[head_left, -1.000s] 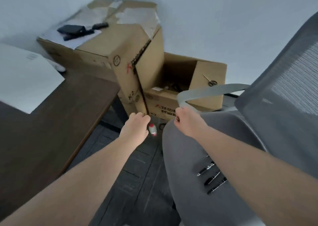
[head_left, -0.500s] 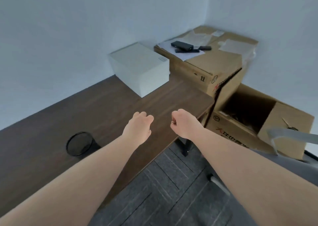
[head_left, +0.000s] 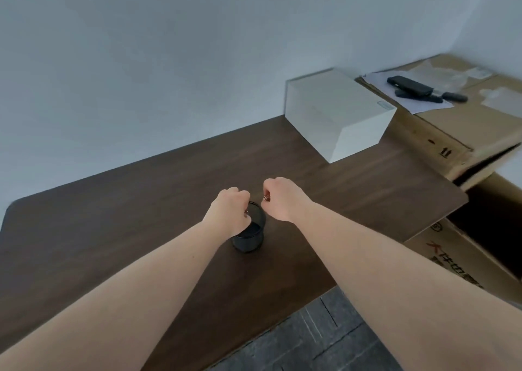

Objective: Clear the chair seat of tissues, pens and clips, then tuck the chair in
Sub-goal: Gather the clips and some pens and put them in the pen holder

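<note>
A black mesh pen cup (head_left: 250,233) stands on the dark wooden desk (head_left: 141,215). My left hand (head_left: 230,212) hovers over the cup's left rim, fingers closed on a small metal clip (head_left: 246,213) that peeks out above the opening. My right hand (head_left: 282,198) is just right of the cup's far rim, fist closed on another small clip (head_left: 266,198). The chair, the pens and the tissues are out of view.
A white box (head_left: 339,113) sits at the desk's far right corner. Beyond it a large cardboard box (head_left: 466,127) carries papers and black devices (head_left: 409,86). An open cardboard box (head_left: 480,229) stands on the floor at right. Grey carpet (head_left: 310,339) lies below the desk edge.
My view swung left from the chair to the desk. Both closed hands travelled from beside the chair seat to the pen cup, which is now right under them.
</note>
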